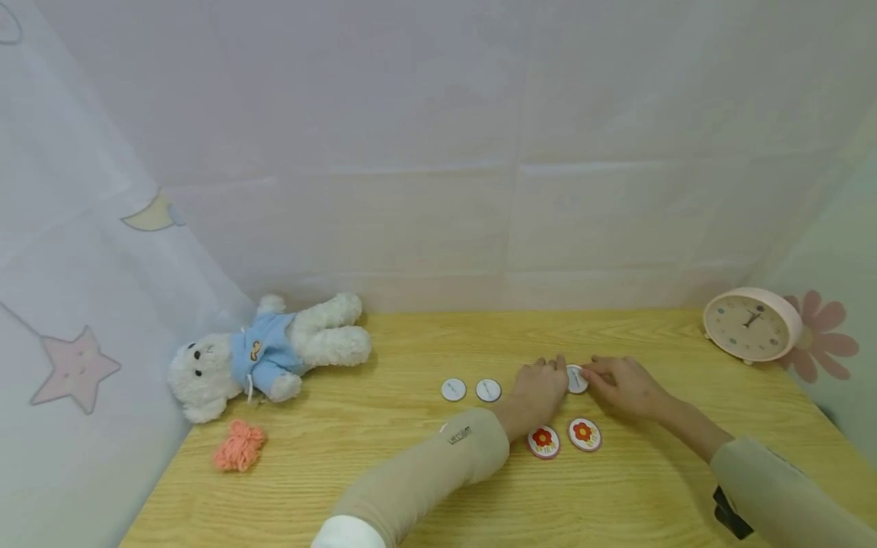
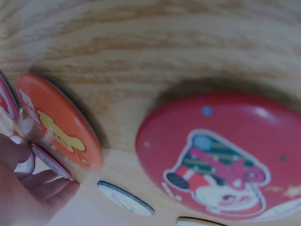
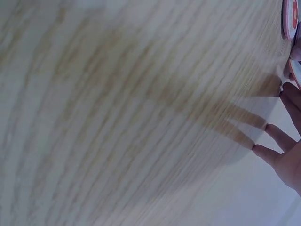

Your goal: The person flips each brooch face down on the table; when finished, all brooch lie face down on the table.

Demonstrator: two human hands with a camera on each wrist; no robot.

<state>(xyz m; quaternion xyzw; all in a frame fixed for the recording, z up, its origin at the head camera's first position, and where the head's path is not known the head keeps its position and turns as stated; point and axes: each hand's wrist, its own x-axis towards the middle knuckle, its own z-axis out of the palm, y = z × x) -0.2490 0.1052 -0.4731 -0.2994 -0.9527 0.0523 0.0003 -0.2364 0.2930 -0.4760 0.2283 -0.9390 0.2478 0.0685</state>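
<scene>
A round pin badge (image 1: pixel 576 378) lies back side up between the two hands, its metal pin showing. My right hand (image 1: pixel 626 388) pinches its right edge between thumb and index finger. The left hand (image 1: pixel 537 392) reaches across the table with its fingertips at the badge's left edge; its thumb is hidden in the head view. To the left lie two more badges back side up, one pin badge (image 1: pixel 489 390) beside another pin badge (image 1: pixel 454 390). Nearer are two flower badges, a red flower badge (image 1: pixel 585 434) and a second flower badge (image 1: pixel 543 441).
Under the left arm, the left wrist view shows a red stocking badge (image 2: pixel 221 155) and an orange badge (image 2: pixel 61 120). A white plush bear (image 1: pixel 267 350) and coral yarn (image 1: pixel 239 446) lie at left. A pink clock (image 1: pixel 752 325) stands at back right. White cloth (image 1: pixel 438 190) hangs behind.
</scene>
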